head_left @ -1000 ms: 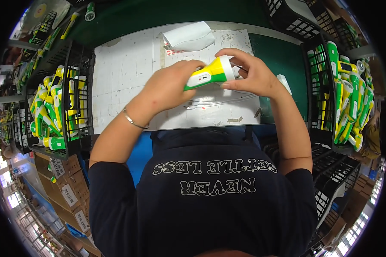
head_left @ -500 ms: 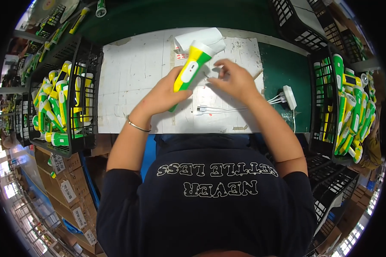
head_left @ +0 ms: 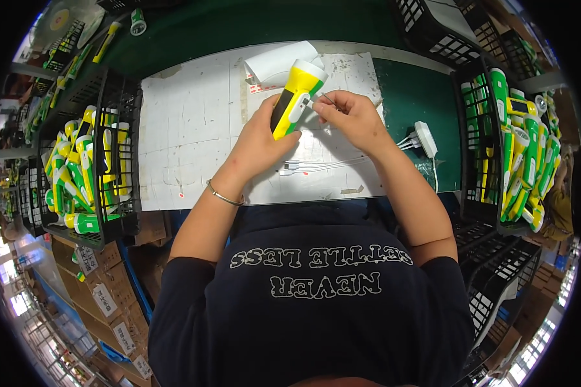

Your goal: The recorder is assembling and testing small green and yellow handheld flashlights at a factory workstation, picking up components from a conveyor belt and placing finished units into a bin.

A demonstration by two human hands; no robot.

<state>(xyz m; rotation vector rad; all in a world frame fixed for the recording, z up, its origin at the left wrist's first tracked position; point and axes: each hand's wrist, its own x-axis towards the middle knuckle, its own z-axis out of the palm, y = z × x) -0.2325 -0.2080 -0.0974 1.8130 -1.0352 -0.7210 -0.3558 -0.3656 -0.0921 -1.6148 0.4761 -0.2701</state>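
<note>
Head view: your left hand (head_left: 265, 137) is wrapped around the yellow-green flashlight (head_left: 298, 85), tilted above the white board (head_left: 181, 135), while your right hand (head_left: 356, 120) pinches something small, apparently a plug (head_left: 310, 104), at its white side panel (head_left: 297, 111), so brace the body firmly and align your pinch squarely.

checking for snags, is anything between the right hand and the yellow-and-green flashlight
Only a tiny white tip, not clearly identifiable, shows between the right hand and the yellow-and-green tapered flashlight in the left hand. Nothing else visible blocks it; the thin white cables lie nearer the person.
</note>
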